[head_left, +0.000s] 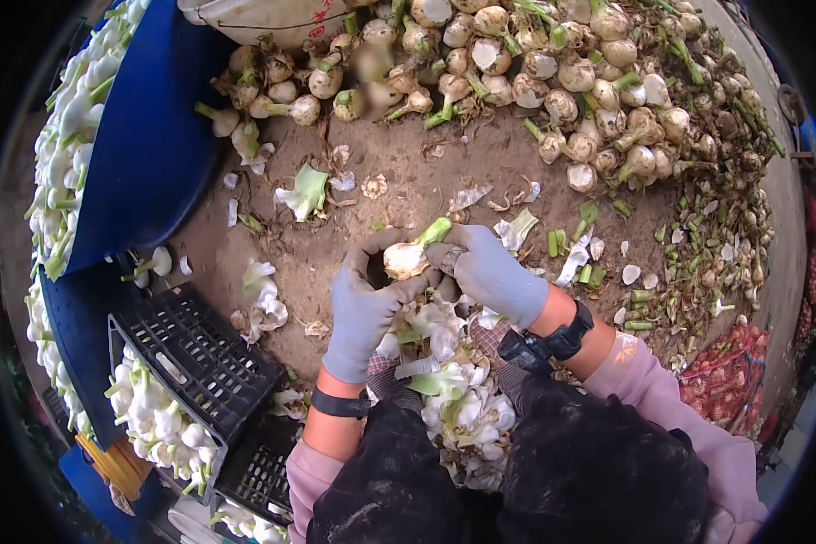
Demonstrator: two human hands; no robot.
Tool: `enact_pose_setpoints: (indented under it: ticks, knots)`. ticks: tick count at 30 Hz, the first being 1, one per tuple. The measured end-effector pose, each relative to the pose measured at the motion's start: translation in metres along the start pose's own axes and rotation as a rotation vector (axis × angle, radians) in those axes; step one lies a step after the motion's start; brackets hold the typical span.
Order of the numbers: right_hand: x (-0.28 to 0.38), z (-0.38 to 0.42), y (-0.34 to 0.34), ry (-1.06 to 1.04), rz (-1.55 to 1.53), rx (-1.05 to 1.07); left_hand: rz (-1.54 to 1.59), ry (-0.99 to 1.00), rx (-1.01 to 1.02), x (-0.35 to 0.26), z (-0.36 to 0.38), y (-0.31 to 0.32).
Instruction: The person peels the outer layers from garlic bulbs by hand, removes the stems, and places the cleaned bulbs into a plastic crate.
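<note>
A fresh garlic bulb [404, 262] with a short green stem is held in front of me, between both hands. My left hand [364, 304], in a grey-blue glove with dirty fingertips, is closed around the bulb's left and lower side. My right hand [494, 272], gloved the same way, has its fingers closed at the stem end. Some of its fingertips are hidden, so whether anything else is in them I cannot make out. Below the hands, between my legs, lies a heap of peeled white garlic skins [467, 408].
Unpeeled garlic bulbs [562, 104] are piled at the far side. Cut stems [644, 304] and skin scraps litter the ground to the right, near a red mesh sack [725, 372]. At left, cleaned garlic [163, 426] sits beside a black crate [199, 354] and a blue tub [145, 136].
</note>
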State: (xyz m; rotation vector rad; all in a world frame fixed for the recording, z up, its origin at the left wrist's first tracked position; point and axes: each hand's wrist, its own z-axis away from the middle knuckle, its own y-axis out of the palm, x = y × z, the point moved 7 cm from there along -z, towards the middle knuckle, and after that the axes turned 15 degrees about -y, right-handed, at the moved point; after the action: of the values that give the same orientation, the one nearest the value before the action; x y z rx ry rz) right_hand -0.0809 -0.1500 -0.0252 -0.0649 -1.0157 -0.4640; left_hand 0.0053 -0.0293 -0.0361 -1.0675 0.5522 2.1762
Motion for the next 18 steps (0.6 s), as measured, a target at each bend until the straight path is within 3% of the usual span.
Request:
enact_pose_setpoints:
  ticks: [2,3,4,5,6,7,10,12,14,15,16,18]
  knots:
    - [0.0,0.0,-0.002,-0.038,0.057,-0.011,-0.024,0.021,0.023,0.001,0.002,-0.001]
    - [-0.005,0.001,-0.003,-0.035,0.054,-0.011,0.215,-0.124,0.113,0.006,0.006,0.001]
    - [0.006,-0.001,-0.006,-0.282,0.448,-0.001,0.454,-0.268,0.2,0.012,0.009,0.005]
    - [0.017,0.001,-0.001,-0.531,0.843,0.01,0.454,-0.269,0.199,0.013,0.009,0.005]
    - [0.015,0.0,0.0,-0.57,0.899,-0.033,0.555,-0.28,0.271,0.014,0.009,0.012]
    - [0.013,-0.001,0.001,-0.571,0.898,-0.03,0.657,-0.289,0.343,0.014,0.009,0.018]
    - [0.019,-0.002,-0.002,-0.62,0.778,-0.095,0.537,-0.229,0.21,0.007,0.008,0.021]
    - [-0.003,-0.009,0.001,-0.272,0.042,0.008,0.447,-0.19,0.141,0.009,0.008,0.022]
    - [-0.009,-0.015,-0.001,-0.278,0.053,0.035,0.034,0.089,-0.045,0.008,0.007,0.015]
    - [-0.01,-0.017,0.0,-0.284,0.065,0.068,0.033,0.088,-0.043,0.007,0.007,0.008]
    - [-0.009,-0.018,0.001,-0.267,0.205,0.087,0.085,-0.055,0.085,0.011,0.005,-0.001]
    - [-0.013,-0.014,0.007,-0.249,0.181,0.109,0.194,-0.345,0.339,0.022,0.01,-0.008]
